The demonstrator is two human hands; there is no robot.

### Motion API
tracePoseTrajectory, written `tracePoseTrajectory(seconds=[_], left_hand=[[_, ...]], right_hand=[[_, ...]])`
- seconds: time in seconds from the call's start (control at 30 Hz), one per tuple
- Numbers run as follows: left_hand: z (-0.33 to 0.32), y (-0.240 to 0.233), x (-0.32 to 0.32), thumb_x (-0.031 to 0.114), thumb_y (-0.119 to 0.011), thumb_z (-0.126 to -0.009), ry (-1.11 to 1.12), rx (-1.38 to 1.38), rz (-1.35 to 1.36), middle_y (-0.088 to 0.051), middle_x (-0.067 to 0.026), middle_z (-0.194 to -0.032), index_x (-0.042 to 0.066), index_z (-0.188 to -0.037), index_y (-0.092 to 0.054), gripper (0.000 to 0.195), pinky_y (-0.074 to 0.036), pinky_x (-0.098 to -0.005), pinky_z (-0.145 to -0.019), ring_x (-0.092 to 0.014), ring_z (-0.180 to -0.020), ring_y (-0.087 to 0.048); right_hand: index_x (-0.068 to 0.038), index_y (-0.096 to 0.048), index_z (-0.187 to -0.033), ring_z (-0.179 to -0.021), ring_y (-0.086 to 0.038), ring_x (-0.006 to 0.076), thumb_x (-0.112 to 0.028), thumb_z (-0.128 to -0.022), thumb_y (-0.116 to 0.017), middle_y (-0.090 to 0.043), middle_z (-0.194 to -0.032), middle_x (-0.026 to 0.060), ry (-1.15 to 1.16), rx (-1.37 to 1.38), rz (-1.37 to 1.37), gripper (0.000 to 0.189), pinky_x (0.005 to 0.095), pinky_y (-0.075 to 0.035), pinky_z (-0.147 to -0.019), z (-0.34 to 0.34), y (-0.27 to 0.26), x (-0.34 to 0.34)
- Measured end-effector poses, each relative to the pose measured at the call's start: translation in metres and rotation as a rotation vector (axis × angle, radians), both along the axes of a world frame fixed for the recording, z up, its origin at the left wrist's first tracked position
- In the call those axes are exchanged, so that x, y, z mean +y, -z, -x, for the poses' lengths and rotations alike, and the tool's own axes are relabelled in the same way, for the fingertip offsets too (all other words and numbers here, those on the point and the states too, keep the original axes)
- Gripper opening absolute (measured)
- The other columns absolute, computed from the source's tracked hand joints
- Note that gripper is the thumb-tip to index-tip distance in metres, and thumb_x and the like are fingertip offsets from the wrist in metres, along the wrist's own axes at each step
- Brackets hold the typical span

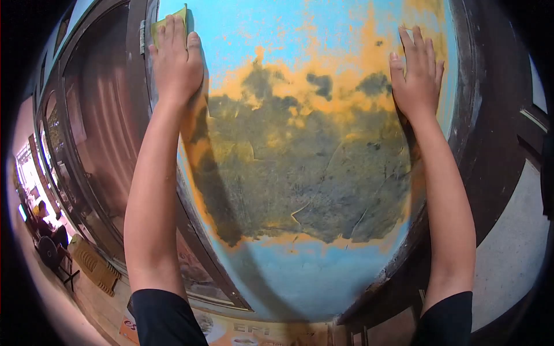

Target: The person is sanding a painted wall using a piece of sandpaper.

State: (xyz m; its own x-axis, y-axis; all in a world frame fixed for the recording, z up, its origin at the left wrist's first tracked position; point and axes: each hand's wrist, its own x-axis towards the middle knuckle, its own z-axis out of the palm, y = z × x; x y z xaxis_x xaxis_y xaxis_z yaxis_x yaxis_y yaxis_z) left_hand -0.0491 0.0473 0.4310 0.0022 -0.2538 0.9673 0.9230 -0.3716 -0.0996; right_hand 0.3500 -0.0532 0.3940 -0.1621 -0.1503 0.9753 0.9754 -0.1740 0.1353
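Note:
My left hand [177, 71] lies flat against the upper left of a wall panel, pressing a greenish-yellow sheet [183, 12] that looks like sandpaper. Part of the sheet shows above and beside the fingers. High on the panel's right side, my right hand [415, 82] rests with fingers apart and nothing in it. Between both arms, the wall [285, 277] has light-blue paint above and below. Orange-yellow areas surround a large, rough dark-grey patch [281, 190] with cracks and raised edges. A shadow from the left arm crosses the wall.
A dark door frame [140, 82] with a metal hinge [142, 36] borders the left side; dark wood [469, 108] borders the right. Stacked tan plastic chairs [93, 264] and a seated person [45, 222] are at far left. A printed banner [277, 331] lies below.

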Motion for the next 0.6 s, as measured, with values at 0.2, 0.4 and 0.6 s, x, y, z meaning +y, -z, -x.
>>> tracePoseTrajectory(seconds=[0.2, 0.4, 0.6], left_hand=[[-0.096, -0.02, -0.017, 0.036, -0.036, -0.098, 0.03, -0.133, -0.011, -0.029, -0.0171, -0.152, 0.004, -0.146, -0.029, 0.058, -0.015, -0.0514, -0.115, -0.037, -0.141, -0.025], [-0.194, -0.005, -0.094, 0.031, -0.033, -0.098, 0.025, 0.51, 0.309, -0.021, -0.0172, -0.155, -0.003, -0.145, -0.027, 0.058, -0.008, -0.0421, -0.118, -0.029, -0.146, -0.013], [-0.127, -0.007, -0.082, 0.023, -0.04, -0.095, -0.1, 0.462, 0.383, -0.02, -0.0154, -0.156, 0.0, -0.147, -0.024, 0.059, -0.009, -0.0411, -0.119, -0.028, -0.146, -0.012]], right_hand=[[-0.031, -0.034, -0.146, -0.143, -0.022, 0.0276, -0.044, -0.095, -0.042, -0.029, -0.154, 0.0023, 0.04, 0.018, -0.015, 0.053, 0.0526, -0.012, -0.115, 0.0, 0.0, 0.001], [-0.029, -0.038, -0.144, -0.142, -0.025, 0.0293, -0.042, -0.095, -0.044, -0.031, -0.153, 0.0025, -0.013, -0.013, 0.003, 0.051, 0.054, -0.014, -0.114, -0.002, 0.0, -0.004], [-0.031, -0.036, -0.145, -0.142, -0.025, 0.0284, -0.043, -0.094, -0.045, -0.03, -0.153, 0.0012, -0.005, -0.065, -0.005, 0.052, 0.0527, -0.015, -0.114, -0.018, 0.0, -0.002]])
